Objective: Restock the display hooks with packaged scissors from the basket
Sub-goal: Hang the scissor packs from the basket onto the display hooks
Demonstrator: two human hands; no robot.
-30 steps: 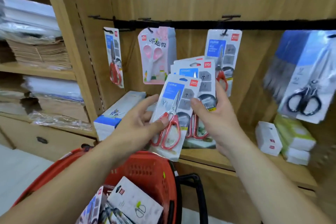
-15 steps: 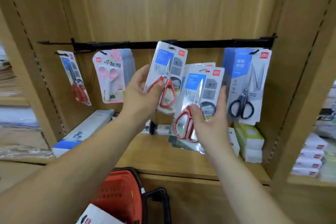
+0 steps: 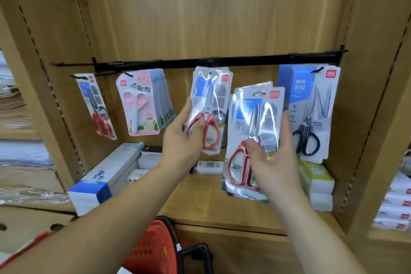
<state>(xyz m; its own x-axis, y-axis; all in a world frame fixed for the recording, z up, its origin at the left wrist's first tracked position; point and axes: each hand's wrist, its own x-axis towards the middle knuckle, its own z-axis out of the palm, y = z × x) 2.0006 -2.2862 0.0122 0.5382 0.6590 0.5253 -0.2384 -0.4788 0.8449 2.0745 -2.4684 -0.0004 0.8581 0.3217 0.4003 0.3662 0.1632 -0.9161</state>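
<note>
Packaged scissors (image 3: 208, 110), grasped by left hand (image 3: 181, 140), sit directly below the black rail (image 3: 222, 61); right hand (image 3: 272, 162) grips a stack of packs (image 3: 255, 118) lower right of the rail.

1. Red-handled scissors pack (image 3: 208, 113) — upright, its top at the black hook rail (image 3: 200, 62), centre.
2. Stack of red-handled packs (image 3: 251, 140) — tilted, lower, right of it.
3. Red basket (image 3: 153, 249) — near, bottom edge.

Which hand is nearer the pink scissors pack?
Left. The left hand sits just right of the pink scissors pack; the right hand is farther right, beyond the left hand.
</note>
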